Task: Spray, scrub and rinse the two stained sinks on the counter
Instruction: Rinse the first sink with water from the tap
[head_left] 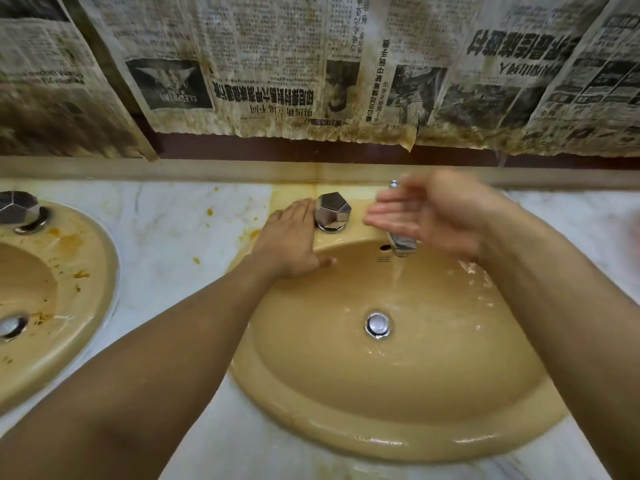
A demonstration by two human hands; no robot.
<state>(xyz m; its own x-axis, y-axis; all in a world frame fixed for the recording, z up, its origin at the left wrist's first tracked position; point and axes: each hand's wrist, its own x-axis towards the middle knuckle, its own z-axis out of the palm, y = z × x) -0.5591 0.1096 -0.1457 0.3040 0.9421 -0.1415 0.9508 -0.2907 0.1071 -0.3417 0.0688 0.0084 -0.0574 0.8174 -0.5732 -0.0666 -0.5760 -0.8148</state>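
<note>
**Water runs in one sink, and the other still has spots**

Closest is the wet sink [346, 441]. It is a tan, shiny, egg-shaped bowl set into the bench [166, 230]. Its long way runs side to side. The rim is smooth and has drops and little puddles on it. A round silver drain plug [377, 324] sits at the bottom of the bowl. I see no orange marks in this bowl, so I think it is at the rinse step.

A thin stream of water [397, 271] falls from the silver spout [401, 242] at the back of the bowl. The right hand [426, 213] is held in the air just in front of the spout. Its fingers are straight, close together and point left. It holds nothing and looks blurry. The water falls just under it, so this hand is the nearer one for pushing water around the bowl.

The left hand [291, 237] lies flat on the back rim. Its fingers are straight and its fingertips are right beside a shiny knob [332, 212] with many flat sides. I cannot tell if they touch it.

Far off to the left, on the left arm's side, is the stained sink [86, 271]. It is the same tan color but has orange spots and smears. It probably still needs cleaning. The white marbled bench between the sinks has orange drips too.

At the back, old brown-stained newspaper [277, 64] covers the wall.
</note>
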